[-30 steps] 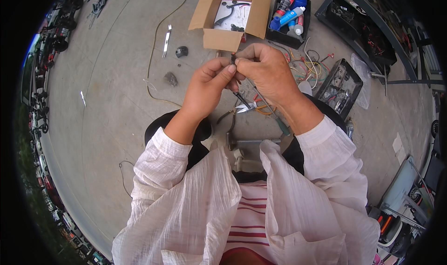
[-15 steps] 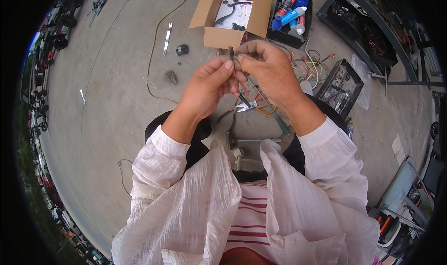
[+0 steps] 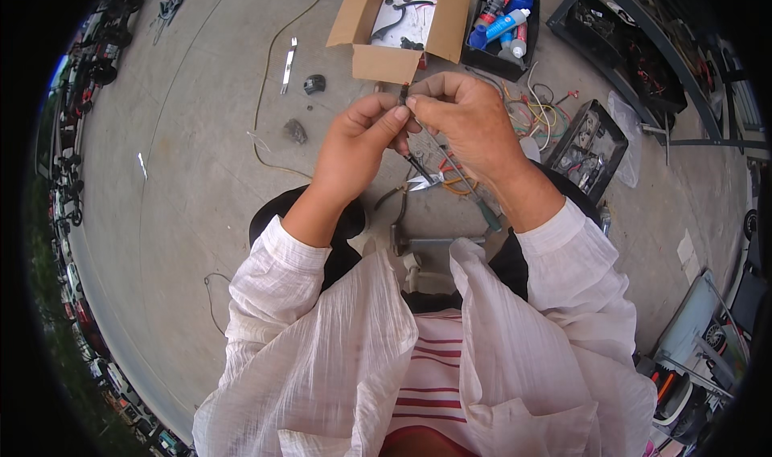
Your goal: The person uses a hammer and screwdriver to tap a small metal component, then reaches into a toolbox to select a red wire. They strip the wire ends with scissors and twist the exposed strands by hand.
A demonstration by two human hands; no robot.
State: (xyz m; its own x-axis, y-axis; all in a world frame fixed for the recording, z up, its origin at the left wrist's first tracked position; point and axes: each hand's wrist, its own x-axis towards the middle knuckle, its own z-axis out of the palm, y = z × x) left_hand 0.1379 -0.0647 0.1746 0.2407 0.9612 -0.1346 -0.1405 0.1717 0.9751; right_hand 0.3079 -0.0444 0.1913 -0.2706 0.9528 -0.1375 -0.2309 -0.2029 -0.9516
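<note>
Bottles [image 3: 508, 24] crowd a bin [image 3: 492, 66]; a box [image 3: 386, 64] holds dark parts [image 3: 392, 29]; left grip [image 3: 358, 143] and right grip [image 3: 469, 118] pinch a cable [image 3: 404, 93].

This looks like a workshop, open to the outdoors along the left edge of its bare grey concrete floor [image 3: 193, 216], where a row of vehicles [image 3: 71, 196] and green foliage [image 3: 48, 377] show. Toward the floor's upper right corner stand a dark metal rack [image 3: 675, 59] and blue-and-white plastic bottles [image 3: 507, 24]; nearer the middle lie a green-handled screwdriver [image 3: 488, 214], steel-bladed scissors with orange handles [image 3: 421, 184] and thin multicoloured wires [image 3: 540, 118].
</note>
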